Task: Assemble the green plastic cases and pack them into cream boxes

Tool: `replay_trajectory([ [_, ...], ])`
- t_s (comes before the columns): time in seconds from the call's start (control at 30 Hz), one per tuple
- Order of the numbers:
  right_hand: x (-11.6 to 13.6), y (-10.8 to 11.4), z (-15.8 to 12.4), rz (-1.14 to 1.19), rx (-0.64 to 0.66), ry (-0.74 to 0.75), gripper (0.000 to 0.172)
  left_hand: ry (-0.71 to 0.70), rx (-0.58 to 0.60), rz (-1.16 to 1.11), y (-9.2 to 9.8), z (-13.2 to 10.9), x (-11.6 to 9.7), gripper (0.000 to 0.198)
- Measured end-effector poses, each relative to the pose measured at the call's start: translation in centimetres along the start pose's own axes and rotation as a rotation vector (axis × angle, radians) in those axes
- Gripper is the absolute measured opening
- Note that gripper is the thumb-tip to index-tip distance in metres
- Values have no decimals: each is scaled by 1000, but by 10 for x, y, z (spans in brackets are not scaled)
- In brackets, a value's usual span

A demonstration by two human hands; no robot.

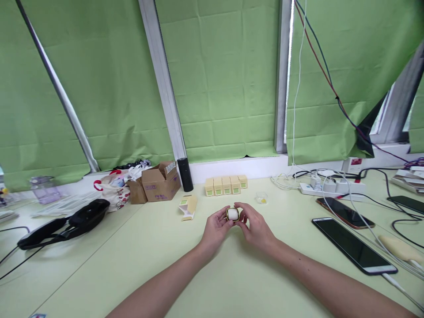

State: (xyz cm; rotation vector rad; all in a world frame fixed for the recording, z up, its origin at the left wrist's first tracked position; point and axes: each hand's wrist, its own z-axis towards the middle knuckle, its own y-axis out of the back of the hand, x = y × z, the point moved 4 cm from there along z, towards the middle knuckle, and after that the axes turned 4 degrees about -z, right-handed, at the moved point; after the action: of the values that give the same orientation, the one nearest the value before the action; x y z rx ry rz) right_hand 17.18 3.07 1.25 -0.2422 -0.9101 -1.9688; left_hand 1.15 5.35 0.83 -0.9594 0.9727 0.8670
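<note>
Between my two hands, just above the table's middle, is a small white rounded case (232,214) with a yellow and dark rim. My left hand (215,227) is closed around its left side, thumb below and fingers behind. From the right, my right hand (256,225) grips the rim with thumb and fingertips. What the case contains cannot be seen. An opened small yellow carton (188,207) lies to the left, flaps out. A small clear plastic piece (261,198) with a bit of yellow rests beyond my right hand.
Several small yellow boxes (222,186) stand in a row at the back. A black cylinder (185,175) and a cardboard box (161,182) are left of them. Phones (353,245), cables and a power strip (333,190) occupy the right; a black strapped device (66,224) lies left.
</note>
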Motion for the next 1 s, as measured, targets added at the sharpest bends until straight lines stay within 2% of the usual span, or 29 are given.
replay_trajectory([
  [0.23,-2,5,5,158,-20,-161,36,11,56,40,-2,-5,-8,79],
  [0.43,-11,4,11,512,-86,-296,34,-88,-53,307,12,-1,-13,50],
  [0.57,-16,-1,13,723,-99,-378,43,-268,-81,574,13,-2,-20,37],
  [0.7,-15,-3,13,826,-84,-460,49,-452,-81,800,9,-8,-27,38],
  [0.9,-10,-3,12,893,-60,-544,56,-758,45,1063,0,-16,-33,44],
  [1.0,-7,-3,11,916,-40,-578,54,-826,65,1157,-4,-19,-34,47],
])
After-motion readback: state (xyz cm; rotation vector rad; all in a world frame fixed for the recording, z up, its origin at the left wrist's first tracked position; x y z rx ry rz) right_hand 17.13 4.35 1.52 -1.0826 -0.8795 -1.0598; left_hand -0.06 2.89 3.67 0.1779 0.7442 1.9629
